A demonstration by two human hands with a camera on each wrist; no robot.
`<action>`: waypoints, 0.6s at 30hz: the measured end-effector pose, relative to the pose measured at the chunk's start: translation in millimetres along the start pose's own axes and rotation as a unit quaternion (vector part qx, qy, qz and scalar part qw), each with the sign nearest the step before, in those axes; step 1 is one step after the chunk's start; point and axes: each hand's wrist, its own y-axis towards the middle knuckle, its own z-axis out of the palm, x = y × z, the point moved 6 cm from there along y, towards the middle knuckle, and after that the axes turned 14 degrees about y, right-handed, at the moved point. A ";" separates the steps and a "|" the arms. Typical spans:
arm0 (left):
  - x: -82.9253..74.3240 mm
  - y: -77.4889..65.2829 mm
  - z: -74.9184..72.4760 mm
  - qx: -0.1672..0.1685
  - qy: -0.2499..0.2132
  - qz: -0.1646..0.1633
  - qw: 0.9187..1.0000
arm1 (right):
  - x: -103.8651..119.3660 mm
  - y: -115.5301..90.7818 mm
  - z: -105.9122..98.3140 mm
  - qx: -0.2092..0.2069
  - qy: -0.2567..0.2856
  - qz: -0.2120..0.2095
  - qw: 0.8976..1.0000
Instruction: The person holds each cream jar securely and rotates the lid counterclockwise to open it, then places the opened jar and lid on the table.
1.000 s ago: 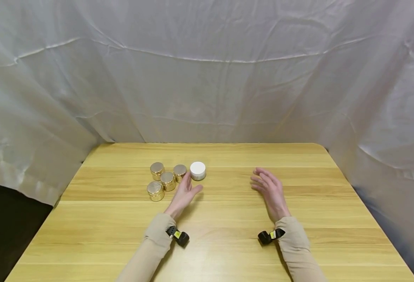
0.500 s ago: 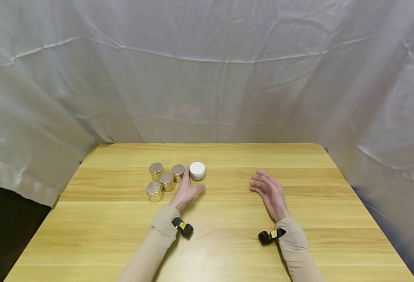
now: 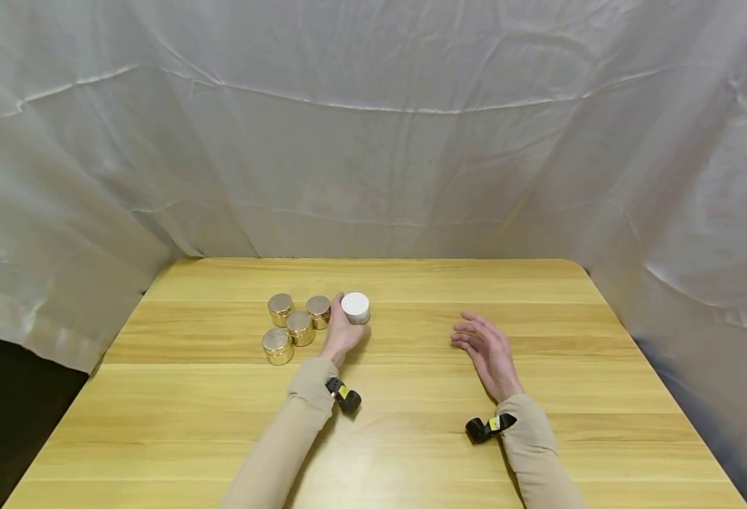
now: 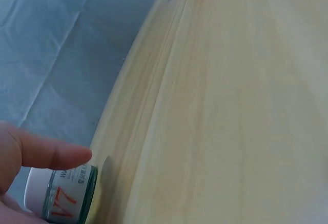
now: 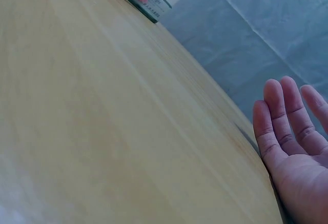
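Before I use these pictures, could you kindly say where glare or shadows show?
Head view: pale glare on the near middle of the table, soft shadow along the left sleeve; left wrist view: a dark shadow beside the white jar; right wrist view: a pale, bluish sheen at the tabletop's lower-left corner.

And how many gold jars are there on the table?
4: the front jar, the back-left jar, the middle jar, and the rightmost gold jar beside the left hand. None seems hidden.
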 end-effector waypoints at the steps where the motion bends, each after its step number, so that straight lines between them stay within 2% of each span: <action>1: -0.2 0.9 0.2 -0.006 0.003 -0.003 1.000 | -0.2 0.1 0.0 -0.002 -0.001 0.000 1.000; 10: -4.5 4.9 -0.5 -0.056 0.030 -0.006 0.998 | -1.0 0.2 -0.4 0.005 -0.004 -0.001 1.000; 18: -4.1 5.7 0.1 -0.064 0.051 -0.002 0.997 | -1.4 -0.3 -0.6 0.011 -0.007 -0.003 1.000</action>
